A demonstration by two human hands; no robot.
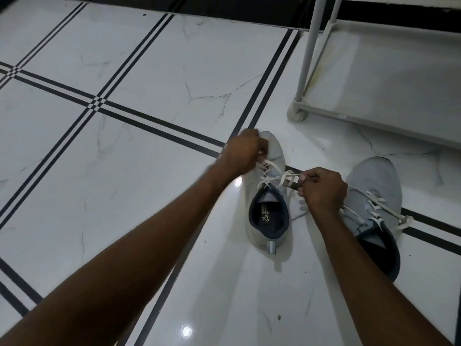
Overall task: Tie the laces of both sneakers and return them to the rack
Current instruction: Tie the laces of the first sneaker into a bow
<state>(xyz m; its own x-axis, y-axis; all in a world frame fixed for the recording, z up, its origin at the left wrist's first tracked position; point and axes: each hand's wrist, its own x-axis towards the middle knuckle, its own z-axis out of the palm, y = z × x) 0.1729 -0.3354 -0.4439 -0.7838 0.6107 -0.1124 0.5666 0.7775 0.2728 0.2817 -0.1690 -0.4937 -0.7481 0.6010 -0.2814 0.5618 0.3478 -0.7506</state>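
Observation:
Two light grey sneakers with dark blue linings stand on the tiled floor. The left sneaker (268,208) points away from me, and its white laces (273,173) stretch between my hands. My left hand (243,152) is over its toe end, fingers closed on one lace end. My right hand (321,189) sits just right of the tongue, pinching the other lace end. The right sneaker (374,191) lies beside my right forearm, its white laces (389,212) trailing loose over its side.
A grey shoe rack (374,78) stands at the upper right, with an upright pole (310,51) and a low fabric shelf just beyond the sneakers. White marble-look tiles with dark double lines (139,121) cover the floor to the left.

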